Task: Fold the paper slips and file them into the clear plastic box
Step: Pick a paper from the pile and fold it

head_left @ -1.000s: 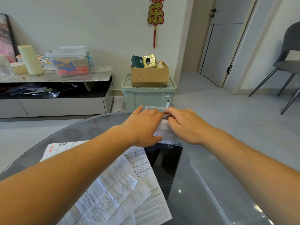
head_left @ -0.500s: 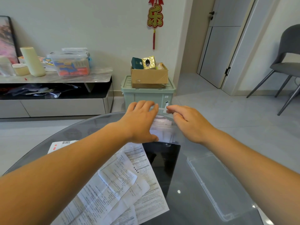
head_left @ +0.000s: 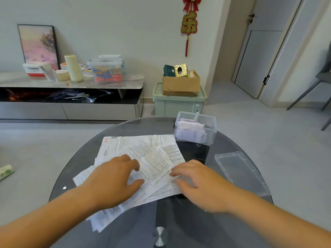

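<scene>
0.5 s earlier both hands were at the clear plastic box [head_left: 211,127], pressing a folded slip in. By this moment they had pulled back to the pile of paper slips [head_left: 143,151], which lay just in front and to the left of the box on the glass table [head_left: 125,127]. That slip was likely filed, and the next fold was about to begin. The box stood open with folded slips [head_left: 189,129] upright inside and its lid [head_left: 238,169] lying in front and to the right.

The left hand [head_left: 114,178] lay palm down on the pile, fingers loosely spread and thumb out. The right hand [head_left: 198,183] met the top slip's [head_left: 155,165] near edge with bent fingertips [head_left: 172,174]. Its thumb was hidden, so I could not tell whether it pinched.
</scene>
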Demonstrator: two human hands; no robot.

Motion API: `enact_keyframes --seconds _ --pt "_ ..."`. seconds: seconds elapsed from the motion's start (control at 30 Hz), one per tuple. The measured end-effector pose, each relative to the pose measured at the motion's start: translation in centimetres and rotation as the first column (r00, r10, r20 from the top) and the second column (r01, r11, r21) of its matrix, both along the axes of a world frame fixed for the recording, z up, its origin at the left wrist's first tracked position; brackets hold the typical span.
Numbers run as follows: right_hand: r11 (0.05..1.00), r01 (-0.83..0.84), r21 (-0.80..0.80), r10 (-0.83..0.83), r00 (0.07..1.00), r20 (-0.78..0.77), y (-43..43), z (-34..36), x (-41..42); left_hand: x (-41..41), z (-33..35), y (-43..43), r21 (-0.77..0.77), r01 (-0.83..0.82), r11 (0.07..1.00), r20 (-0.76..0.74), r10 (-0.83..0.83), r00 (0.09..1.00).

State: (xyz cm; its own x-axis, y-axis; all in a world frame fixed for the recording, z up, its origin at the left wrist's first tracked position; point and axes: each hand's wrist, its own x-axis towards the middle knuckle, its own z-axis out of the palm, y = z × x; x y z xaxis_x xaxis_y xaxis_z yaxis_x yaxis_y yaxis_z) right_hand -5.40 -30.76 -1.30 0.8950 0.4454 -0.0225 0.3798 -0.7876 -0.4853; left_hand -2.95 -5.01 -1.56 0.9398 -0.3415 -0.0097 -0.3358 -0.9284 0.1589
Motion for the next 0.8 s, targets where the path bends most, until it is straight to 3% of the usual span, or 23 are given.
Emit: enact_keyframes --seconds 0.23,0.43,0.63,0.8 --pt "0.969 -0.151 -0.196 0.137 0.987 -0.080 3.2 -1.5 -2.0 -4.3 -1.7 2.2 0.006 -0.014 1.000 -0.073 0.014 0.997" --pt "0.982 -0.084 -0.167 0.073 0.995 -0.071 3.7 -2.2 -3.2 -6.0 -2.6 1.8 -0.035 0.114 0.993 -0.087 -0.117 0.989" --pt "0.992 -0.028 -0.119 0.027 1.000 -0.008 3.7 -2.9 -4.1 -6.6 -2.5 1.7 -0.096 0.142 0.985 -0.049 -0.147 0.988" --pt "0.996 -0.047 -0.074 0.055 0.992 0.113 3.5 -3.1 -4.5 -7.5 -2.6 1.5 -0.115 0.168 0.979 0.009 -0.168 0.986"
